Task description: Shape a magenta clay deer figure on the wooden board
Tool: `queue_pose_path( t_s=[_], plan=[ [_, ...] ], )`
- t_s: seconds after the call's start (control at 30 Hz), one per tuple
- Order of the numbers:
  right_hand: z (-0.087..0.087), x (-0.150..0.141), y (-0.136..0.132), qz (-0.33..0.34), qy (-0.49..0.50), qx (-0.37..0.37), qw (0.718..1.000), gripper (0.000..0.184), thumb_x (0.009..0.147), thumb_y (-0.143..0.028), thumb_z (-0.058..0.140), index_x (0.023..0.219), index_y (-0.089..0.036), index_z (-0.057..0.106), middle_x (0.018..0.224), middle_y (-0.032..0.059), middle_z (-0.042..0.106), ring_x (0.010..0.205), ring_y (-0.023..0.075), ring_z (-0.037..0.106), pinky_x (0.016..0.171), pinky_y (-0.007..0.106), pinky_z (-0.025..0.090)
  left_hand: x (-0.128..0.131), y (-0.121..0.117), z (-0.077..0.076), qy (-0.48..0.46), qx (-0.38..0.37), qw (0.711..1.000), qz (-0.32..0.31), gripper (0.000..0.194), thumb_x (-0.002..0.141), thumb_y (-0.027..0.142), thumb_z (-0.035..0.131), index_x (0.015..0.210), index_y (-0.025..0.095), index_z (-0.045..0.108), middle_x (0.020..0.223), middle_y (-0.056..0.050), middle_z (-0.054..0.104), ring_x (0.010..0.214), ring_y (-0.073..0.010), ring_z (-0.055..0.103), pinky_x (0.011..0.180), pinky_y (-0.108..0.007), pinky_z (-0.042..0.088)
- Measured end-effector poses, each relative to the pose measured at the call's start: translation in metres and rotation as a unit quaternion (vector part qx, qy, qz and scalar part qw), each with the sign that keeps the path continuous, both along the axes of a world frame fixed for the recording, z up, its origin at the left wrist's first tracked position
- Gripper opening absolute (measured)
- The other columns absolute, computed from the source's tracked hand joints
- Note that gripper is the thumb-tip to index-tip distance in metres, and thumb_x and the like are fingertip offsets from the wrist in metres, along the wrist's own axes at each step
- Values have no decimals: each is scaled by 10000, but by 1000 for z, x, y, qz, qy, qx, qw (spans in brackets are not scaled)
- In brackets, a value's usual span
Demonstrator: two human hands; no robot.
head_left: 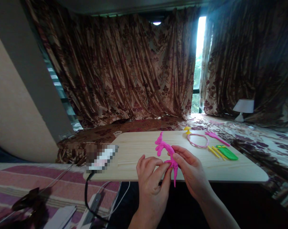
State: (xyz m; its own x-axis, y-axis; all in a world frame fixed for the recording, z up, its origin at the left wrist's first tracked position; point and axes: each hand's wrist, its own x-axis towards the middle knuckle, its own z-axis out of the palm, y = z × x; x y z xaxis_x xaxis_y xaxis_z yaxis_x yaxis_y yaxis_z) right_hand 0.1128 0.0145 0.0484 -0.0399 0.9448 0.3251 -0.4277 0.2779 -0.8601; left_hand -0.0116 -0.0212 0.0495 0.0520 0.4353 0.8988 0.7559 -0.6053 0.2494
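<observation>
A bright pink clay animal figure [167,147], with a pointed head, limbs and a long thin tail, is held up over the front edge of the table. My left hand [152,178] pinches a lower limb of it between thumb and forefinger. Around its rear body close the thumb and fingers of my right hand [189,167]. The head end points up and to the left, and the tail hangs down between my hands. My fingertips hide part of the lower body.
On the light wooden table [132,143] lie a pink clay ring [198,145], a pink clay hand-shaped piece [216,137], yellow sticks [216,152], a green slab [227,153] and a yellow mushroom-like piece [187,130]. A blurred device [103,159] with a black cable sits left. A lamp [244,106] stands behind.
</observation>
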Motion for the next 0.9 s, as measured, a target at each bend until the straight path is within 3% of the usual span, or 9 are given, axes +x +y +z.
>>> queue_pose_path(
  t_s=[0.23,0.6,0.9],
  plan=[
    [0,2,3,-10,1,-2,1000,277,775,-320,675,1029,-213,651,964,40,702,870,168,612,777,288,471,-1,-1,-7,-13,-10,1000,10,262,752,131,643,987,245,657,884,-28,624,882,-194,583,996,-478,323],
    [0,1,2,-10,-2,-3,1000,290,771,-328,678,1036,-213,649,982,43,701,886,175,615,781,295,475,-1,0,-3,-6,-7,1000,6,162,758,107,614,851,233,653,821,-8,618,833,-176,583,994,-475,316],
    [0,2,2,-13,0,-5,1000,292,757,-338,689,1021,-216,663,957,39,708,861,177,625,767,291,479,2,-1,-7,-31,-17,999,0,220,744,118,620,935,225,613,870,-19,635,880,-193,588,1015,-484,304]
  ],
)
